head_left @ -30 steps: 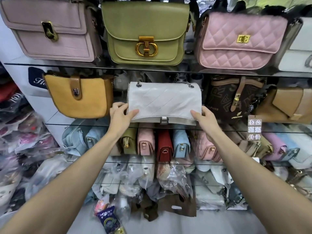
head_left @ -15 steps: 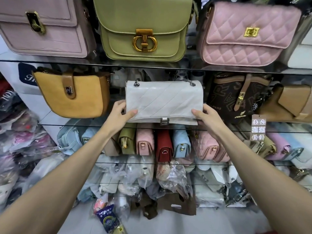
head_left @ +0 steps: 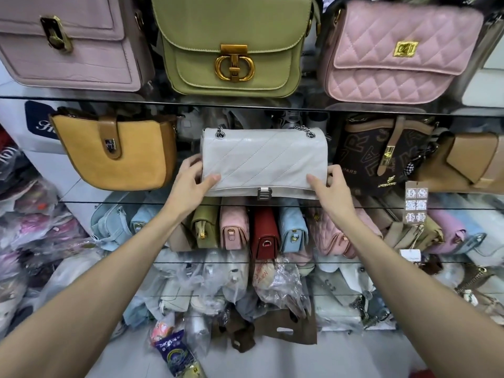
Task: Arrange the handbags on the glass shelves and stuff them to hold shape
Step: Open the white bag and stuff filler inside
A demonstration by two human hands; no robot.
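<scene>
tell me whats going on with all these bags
A person is setting a white quilted handbag on the middle glass shelf. The left hand grips its lower left corner and the right hand its lower right corner. It stands upright between a mustard bag and a dark brown printed bag. More bags fill the shelves above and below.

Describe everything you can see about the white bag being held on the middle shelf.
The white flap bag looks like glossy, slightly creased leather with diagonal stitched lines. A silver chain strap feeds through eyelets at its top corners, and a silver clasp hangs at the flap's lower edge. It stands upright, front outward, on the glass shelf, between a mustard bag and a dark monogram bag. The left hand and right hand grip its lower corners.
</scene>
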